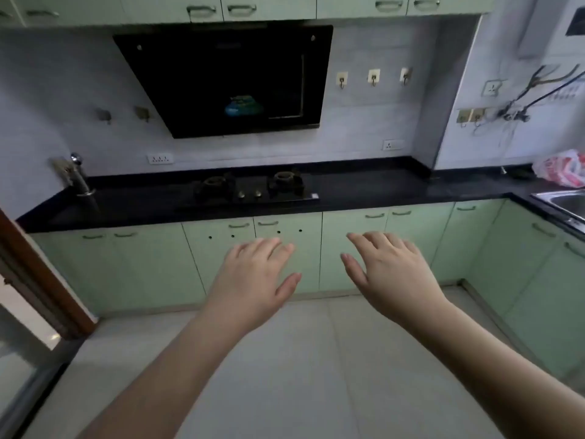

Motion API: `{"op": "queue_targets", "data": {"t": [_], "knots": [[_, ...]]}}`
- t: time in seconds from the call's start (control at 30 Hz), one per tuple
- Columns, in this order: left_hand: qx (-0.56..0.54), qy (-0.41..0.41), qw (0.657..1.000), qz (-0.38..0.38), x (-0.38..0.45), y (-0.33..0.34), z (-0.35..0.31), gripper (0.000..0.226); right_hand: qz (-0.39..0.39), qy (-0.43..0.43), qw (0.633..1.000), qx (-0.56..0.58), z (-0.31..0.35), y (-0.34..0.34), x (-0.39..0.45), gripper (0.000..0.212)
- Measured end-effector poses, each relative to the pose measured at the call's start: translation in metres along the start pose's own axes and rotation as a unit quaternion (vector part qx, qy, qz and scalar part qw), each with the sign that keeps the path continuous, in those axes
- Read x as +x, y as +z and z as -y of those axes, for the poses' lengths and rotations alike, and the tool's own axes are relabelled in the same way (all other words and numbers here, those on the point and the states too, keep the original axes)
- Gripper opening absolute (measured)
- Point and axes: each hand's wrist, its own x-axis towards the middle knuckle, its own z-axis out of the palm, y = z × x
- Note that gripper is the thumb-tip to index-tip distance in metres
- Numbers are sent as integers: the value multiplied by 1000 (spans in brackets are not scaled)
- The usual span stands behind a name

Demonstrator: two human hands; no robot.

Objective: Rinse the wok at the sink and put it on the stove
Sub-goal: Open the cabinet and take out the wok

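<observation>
Left hand: held out in front of the person, palm down, fingers straight and lightly spread, gripping nothing; it is seen against the cabinet doors, touching no surface.
Right hand: level with the left and just beside it at 3 o'clock, palm down, fingers spread, empty.
Stove: black two-burner hob set into the counter at 12 o'clock from the hands; both burner grates bare, two knobs between them.
Sink: steel basin at 3 o'clock, cut off by the right frame edge; only its near corner shows.
Wok: cannot tell where it is; not seen on the stove, the counter or the visible part of the sink.
Counter: black top running along the wall and turning toward the sink.
Range hood: black panel on the wall directly above the stove.
Plastic bag: red-and-white, on the counter just behind the sink.
Cabinets: pale green doors beneath the counter.
</observation>
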Motion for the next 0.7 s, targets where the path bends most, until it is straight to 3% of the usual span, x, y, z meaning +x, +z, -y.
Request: {"op": "queue_targets", "data": {"t": [0.33, 0.43, 0.7], "knots": [[-45, -58, 990, 118, 49, 59, -13, 70, 47, -20, 998, 37, -61, 65, 65, 59], [-51, -99, 981, 161, 44, 79, 8, 76, 67, -52, 995, 60, -47, 90, 86, 55], [-18, -214, 968, 129, 3, 113, 99, 55, 116, -162, 974, 104, 42, 152, 157, 53]]}}
